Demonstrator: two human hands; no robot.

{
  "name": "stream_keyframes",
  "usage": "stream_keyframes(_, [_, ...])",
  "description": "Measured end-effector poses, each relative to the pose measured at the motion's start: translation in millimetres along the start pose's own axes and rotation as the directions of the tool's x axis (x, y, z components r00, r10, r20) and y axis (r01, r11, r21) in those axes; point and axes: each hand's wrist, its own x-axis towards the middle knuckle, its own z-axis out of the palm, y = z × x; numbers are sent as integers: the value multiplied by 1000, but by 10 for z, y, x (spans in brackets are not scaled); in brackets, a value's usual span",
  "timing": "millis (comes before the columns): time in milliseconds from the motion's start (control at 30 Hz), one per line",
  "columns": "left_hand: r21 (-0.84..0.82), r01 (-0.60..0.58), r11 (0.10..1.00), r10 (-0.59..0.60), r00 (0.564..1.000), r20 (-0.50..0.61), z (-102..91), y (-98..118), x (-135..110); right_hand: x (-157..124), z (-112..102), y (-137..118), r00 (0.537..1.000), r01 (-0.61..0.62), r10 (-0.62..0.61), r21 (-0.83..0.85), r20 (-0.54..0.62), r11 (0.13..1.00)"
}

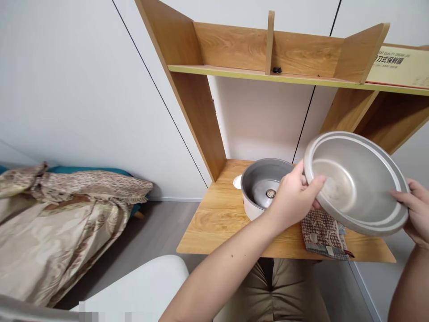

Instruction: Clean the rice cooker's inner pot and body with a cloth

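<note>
The only view comes from a camera worn on the person's head, facing forward and down past the lap (273, 295). The left hand (295, 192) and right hand (417, 208) appear close up at right, the table (212, 219) near beneath them, the wooden shelf (231, 44) across the top, and draped furniture (67, 232) farther off at left.
</note>
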Motion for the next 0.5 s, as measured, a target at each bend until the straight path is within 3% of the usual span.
stream_keyframes(133, [-101, 41, 994, -21, 982, 186, 172, -207, -101, -36, -274, 349, 985, -144, 143, -5, -93, 990])
stream_keyframes(300, [58, 15, 998, -30, 965, 261, 283, -489, -367, -57, -474, 740, 966, -212, 212, 16, -146, 977])
stream_keyframes(433, [145, 71, 987, -97, 979, 177, 288, -846, -620, -52, -489, 966, 955, -250, 250, 22, -157, 968])
stream_keyframes(500, [234, 37, 971, -64, 992, 110, 226, -1047, -753, -52, -483, 1052, 962, -239, 238, 7, -132, 971])
